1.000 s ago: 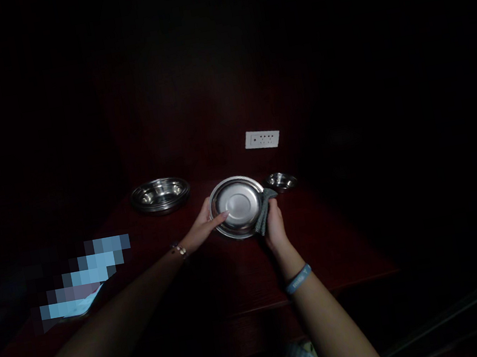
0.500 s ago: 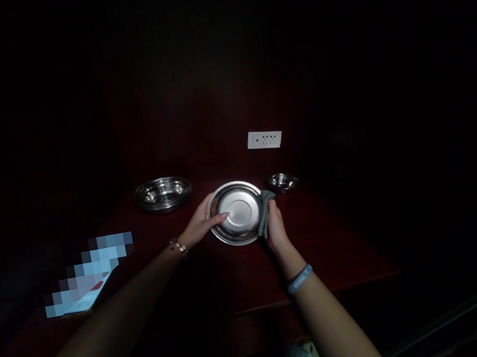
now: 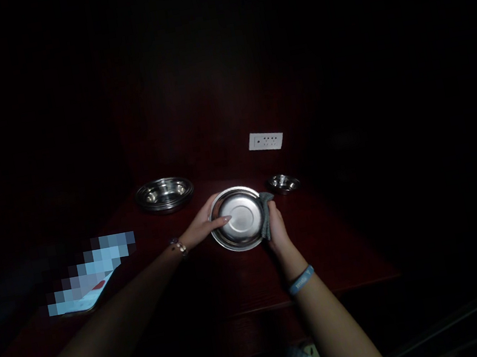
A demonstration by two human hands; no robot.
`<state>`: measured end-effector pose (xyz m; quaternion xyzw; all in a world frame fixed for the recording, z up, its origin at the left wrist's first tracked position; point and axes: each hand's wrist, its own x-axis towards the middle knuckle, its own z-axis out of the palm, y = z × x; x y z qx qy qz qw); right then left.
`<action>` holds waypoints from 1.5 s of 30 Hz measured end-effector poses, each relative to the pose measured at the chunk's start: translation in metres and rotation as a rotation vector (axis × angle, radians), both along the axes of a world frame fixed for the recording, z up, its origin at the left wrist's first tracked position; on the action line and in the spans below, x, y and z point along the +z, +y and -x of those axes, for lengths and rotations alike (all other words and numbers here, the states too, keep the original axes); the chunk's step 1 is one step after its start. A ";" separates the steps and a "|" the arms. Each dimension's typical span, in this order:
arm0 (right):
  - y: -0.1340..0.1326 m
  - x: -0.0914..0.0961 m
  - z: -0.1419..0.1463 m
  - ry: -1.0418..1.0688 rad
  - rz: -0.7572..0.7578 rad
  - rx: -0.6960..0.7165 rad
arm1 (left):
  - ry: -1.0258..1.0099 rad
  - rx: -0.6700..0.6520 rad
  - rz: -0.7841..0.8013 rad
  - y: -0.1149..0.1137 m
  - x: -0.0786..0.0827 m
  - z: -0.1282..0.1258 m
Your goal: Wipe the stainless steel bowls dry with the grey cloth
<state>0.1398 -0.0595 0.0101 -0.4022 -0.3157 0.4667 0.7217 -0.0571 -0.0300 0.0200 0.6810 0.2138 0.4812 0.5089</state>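
Steel dish (image 3: pixel 243 217) held tilted over worktop (image 3: pixel 239 286), mid-scene. Left hand (image 3: pixel 200 227) grips left rim, thumb inside; right hand (image 3: pixel 279 230) clamps cloth (image 3: pixel 265 213) at right rim. Best: firm left hold, even cloth pressure, slow turn around rim.

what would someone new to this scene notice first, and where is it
The shiny metal bowl in the middle stands out first, held between the left grip and the right grip, which has a grey-green cloth against its right rim. Next comes the glowing, partly pixelated screen at the left of the dark red table, then the white socket plate on the dark wall behind.
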 end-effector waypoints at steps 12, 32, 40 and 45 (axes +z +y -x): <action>0.000 0.003 0.001 0.100 -0.038 -0.100 | -0.010 0.110 0.116 -0.004 -0.013 -0.015; -0.002 0.002 0.002 -0.026 -0.009 -0.001 | 0.006 0.032 0.011 0.009 -0.003 0.003; 0.003 -0.003 0.001 0.005 -0.045 -0.069 | -0.047 0.075 0.093 0.005 -0.009 -0.005; 0.004 -0.004 0.000 -0.031 -0.109 -0.139 | -0.060 0.058 0.223 -0.001 -0.011 -0.012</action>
